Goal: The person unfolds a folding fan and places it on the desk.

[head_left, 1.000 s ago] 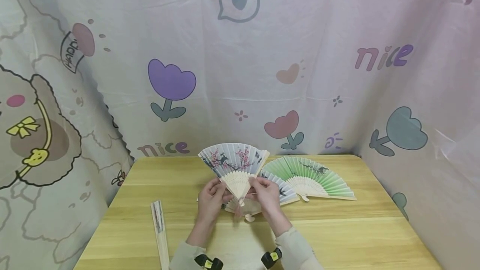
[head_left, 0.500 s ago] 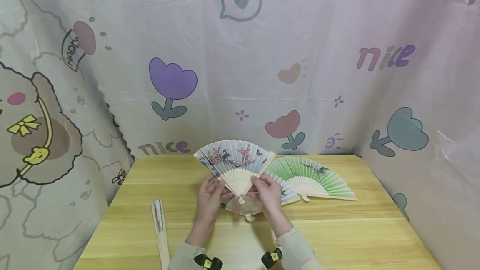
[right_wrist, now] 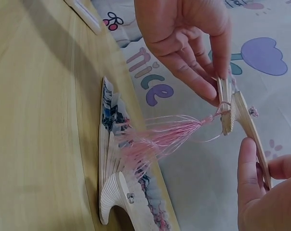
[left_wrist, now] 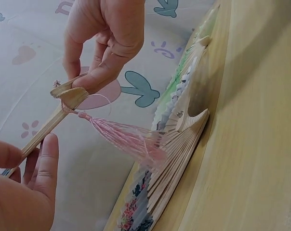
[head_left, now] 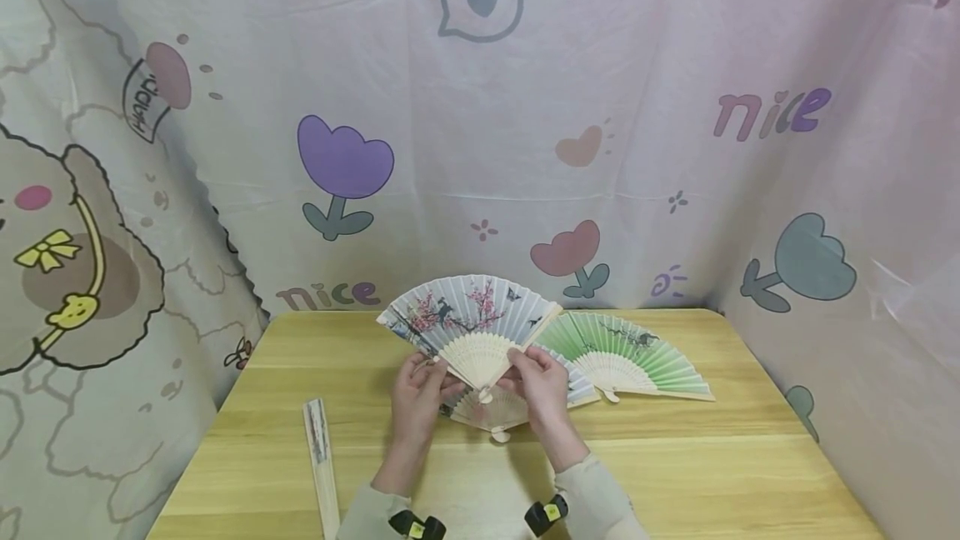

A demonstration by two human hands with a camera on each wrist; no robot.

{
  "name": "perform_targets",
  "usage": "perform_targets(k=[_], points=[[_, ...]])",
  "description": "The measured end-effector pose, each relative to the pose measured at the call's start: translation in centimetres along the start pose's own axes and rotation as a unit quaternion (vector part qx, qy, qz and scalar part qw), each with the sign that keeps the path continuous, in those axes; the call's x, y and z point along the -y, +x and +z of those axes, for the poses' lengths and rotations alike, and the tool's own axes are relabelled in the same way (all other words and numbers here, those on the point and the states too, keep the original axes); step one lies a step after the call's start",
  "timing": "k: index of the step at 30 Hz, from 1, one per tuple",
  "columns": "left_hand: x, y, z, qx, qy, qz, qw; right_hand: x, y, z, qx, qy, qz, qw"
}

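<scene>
A pale folding fan [head_left: 465,315] with pink blossoms and dark birds is spread wide above the table, held between both hands. My left hand [head_left: 417,398] pinches its left outer rib, while my right hand [head_left: 542,386] pinches the right one. From the pivot hangs a pink tassel [left_wrist: 121,139], trailing toward a second spread fan [left_wrist: 177,163] that lies on the table below. A spread green fan [head_left: 637,357] rests to the right, partly overlapped by the others in the head view.
A folded fan [head_left: 321,465] lies on the left part of the wooden table [head_left: 712,473]. Behind the table's far edge hangs a printed curtain [head_left: 480,107], which also runs along both sides.
The held fan has spread wider, its left and right edges moving outward. My hands have drifted slightly apart with them. The fans on the table have stayed put.
</scene>
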State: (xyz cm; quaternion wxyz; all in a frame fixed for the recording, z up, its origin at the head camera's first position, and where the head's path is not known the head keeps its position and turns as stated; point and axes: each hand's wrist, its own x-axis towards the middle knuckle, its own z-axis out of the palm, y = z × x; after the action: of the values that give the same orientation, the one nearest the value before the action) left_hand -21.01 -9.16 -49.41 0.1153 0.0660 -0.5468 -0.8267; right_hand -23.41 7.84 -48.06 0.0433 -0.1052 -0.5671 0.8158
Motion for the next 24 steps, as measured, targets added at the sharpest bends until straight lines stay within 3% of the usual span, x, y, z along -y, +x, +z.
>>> perform_targets(k=[8,24], points=[[-0.14,-0.04,0.01,-0.015,0.000,0.003,0.9999,0.21,0.04,-0.46,-0.009,0.008,-0.015,0.9998],[-0.59,-0.37,-0.08,-0.071,-0.005,0.002,0.9974,0.49,-0.42,-0.71,-0.010,0.033,-0.008,0.9994]])
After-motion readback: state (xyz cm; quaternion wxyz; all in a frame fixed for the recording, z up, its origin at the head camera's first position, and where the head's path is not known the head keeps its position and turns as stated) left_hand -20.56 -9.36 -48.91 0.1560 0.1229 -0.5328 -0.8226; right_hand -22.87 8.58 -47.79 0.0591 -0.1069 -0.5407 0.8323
